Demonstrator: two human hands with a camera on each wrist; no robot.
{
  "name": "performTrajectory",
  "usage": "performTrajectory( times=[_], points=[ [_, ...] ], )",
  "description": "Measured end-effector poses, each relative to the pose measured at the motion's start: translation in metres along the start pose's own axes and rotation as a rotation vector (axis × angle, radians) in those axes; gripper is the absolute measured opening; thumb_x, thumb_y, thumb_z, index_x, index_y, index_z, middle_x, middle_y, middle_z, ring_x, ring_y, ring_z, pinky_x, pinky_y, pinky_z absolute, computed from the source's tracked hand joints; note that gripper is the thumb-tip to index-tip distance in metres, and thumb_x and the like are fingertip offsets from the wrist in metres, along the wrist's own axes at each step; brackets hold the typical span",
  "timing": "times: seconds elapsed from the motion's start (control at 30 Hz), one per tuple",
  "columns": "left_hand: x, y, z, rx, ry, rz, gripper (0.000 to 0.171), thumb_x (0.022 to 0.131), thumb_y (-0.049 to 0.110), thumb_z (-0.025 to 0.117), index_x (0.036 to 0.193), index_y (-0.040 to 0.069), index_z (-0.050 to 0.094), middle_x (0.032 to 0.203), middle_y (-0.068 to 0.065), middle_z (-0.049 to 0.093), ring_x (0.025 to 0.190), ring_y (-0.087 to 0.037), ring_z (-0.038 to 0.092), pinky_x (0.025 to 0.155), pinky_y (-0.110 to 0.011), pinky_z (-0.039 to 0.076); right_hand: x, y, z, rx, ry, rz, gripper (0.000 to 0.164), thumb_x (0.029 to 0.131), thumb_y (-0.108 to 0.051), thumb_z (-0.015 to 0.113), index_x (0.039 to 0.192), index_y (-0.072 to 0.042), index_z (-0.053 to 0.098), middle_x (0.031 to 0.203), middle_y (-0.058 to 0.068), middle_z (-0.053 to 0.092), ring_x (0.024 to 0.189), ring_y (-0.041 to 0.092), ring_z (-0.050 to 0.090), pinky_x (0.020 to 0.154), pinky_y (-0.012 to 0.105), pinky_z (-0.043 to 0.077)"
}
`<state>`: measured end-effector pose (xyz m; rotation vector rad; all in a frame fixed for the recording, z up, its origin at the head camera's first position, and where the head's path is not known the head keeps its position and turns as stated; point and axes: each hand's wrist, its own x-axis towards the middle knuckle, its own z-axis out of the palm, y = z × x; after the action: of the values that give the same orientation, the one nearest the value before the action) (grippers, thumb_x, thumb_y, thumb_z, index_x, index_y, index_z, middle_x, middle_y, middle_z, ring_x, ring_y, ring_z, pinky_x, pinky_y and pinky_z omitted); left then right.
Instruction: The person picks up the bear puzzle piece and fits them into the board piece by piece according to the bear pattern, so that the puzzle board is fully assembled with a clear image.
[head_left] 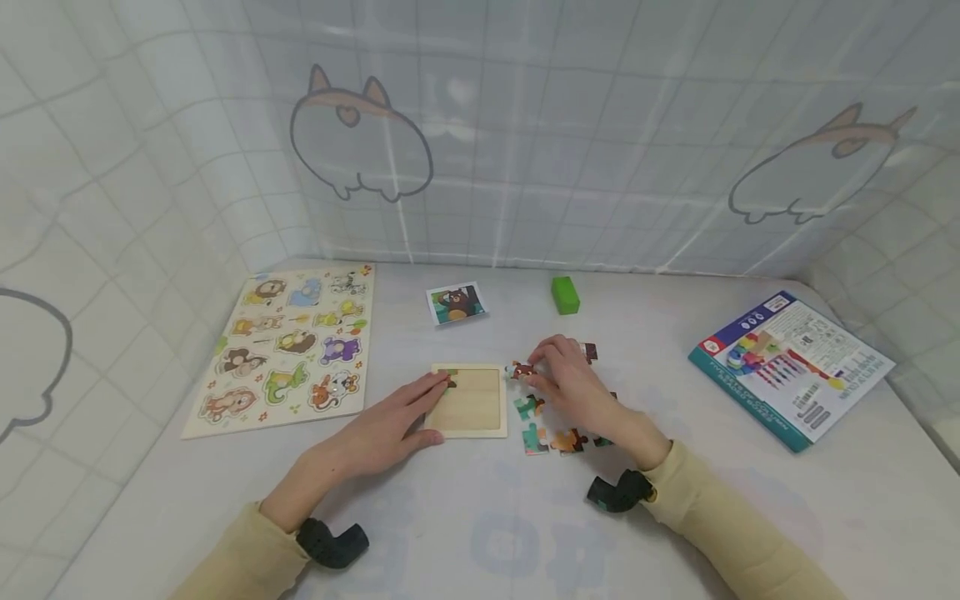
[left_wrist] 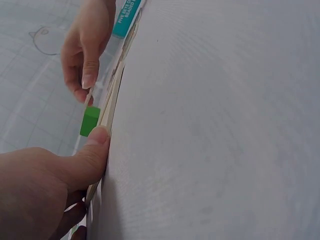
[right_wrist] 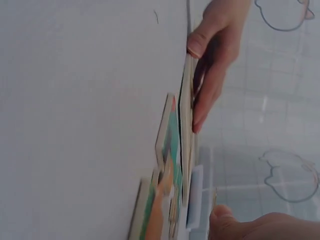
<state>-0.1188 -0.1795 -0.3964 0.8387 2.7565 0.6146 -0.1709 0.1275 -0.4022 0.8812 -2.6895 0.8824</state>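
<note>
A square wooden puzzle tray (head_left: 468,433) lies flat in the middle of the table. My left hand (head_left: 393,425) holds its left side, thumb at the near left corner and fingertips over a small puzzle piece (head_left: 452,379) in the far left corner. Between thumb and fingers, my right hand (head_left: 573,383) pinches a brown jigsaw piece (head_left: 521,370), raised just beyond the tray's right edge. Several loose jigsaw pieces (head_left: 536,439) lie under and around that hand, partly hidden by it. The left wrist view shows the pinched piece (left_wrist: 88,98) on edge.
Behind the tray lie a bear picture card (head_left: 457,304) and a green block (head_left: 566,296). An animal puzzle board (head_left: 292,346) is at the left, and a flat box (head_left: 795,367) at the right. A tiled-pattern curtain (head_left: 525,167) closes off the back.
</note>
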Motion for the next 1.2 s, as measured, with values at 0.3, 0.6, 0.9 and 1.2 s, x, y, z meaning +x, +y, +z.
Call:
performTrajectory(
  times=[0.3, 0.6, 0.9, 1.2],
  points=[
    [0.000, -0.002, 0.002, 0.008, 0.004, 0.014, 0.073, 0.100, 0.040, 0.059, 0.158, 0.008, 0.028, 0.167, -0.006, 0.020, 0.152, -0.029, 0.023, 0.121, -0.046, 0.029, 0.017, -0.027, 0.012, 0.036, -0.061, -0.008, 0.018, 0.097, -0.013, 0.065, 0.110, -0.001, 0.061, 0.117, 0.010, 0.056, 0.108, 0.027, 0.048, 0.089, 0.039, 0.048],
    [-0.001, -0.003, 0.003, 0.013, 0.001, 0.001, 0.073, 0.100, 0.042, 0.058, 0.158, 0.009, 0.028, 0.167, -0.005, 0.020, 0.152, -0.029, 0.023, 0.121, -0.047, 0.030, 0.034, -0.038, 0.031, 0.065, -0.121, 0.011, 0.020, 0.099, -0.013, 0.063, 0.113, 0.000, 0.059, 0.116, 0.011, 0.055, 0.102, 0.023, 0.051, 0.086, 0.037, 0.051],
    [-0.001, -0.001, 0.002, 0.012, -0.003, -0.014, 0.074, 0.100, 0.043, 0.058, 0.158, 0.010, 0.028, 0.167, -0.005, 0.021, 0.152, -0.029, 0.024, 0.120, -0.048, 0.031, 0.041, -0.037, 0.042, 0.057, -0.120, 0.035, 0.021, 0.098, -0.013, 0.065, 0.113, 0.001, 0.060, 0.112, 0.011, 0.056, 0.103, 0.024, 0.052, 0.089, 0.037, 0.051],
    [-0.002, 0.000, 0.001, 0.014, 0.002, -0.011, 0.074, 0.100, 0.043, 0.057, 0.158, 0.009, 0.028, 0.167, -0.006, 0.022, 0.152, -0.030, 0.024, 0.120, -0.048, 0.031, 0.039, -0.035, 0.045, 0.047, -0.137, -0.002, 0.021, 0.097, -0.014, 0.066, 0.112, 0.001, 0.061, 0.114, 0.010, 0.055, 0.105, 0.025, 0.049, 0.091, 0.038, 0.049]
  ],
)
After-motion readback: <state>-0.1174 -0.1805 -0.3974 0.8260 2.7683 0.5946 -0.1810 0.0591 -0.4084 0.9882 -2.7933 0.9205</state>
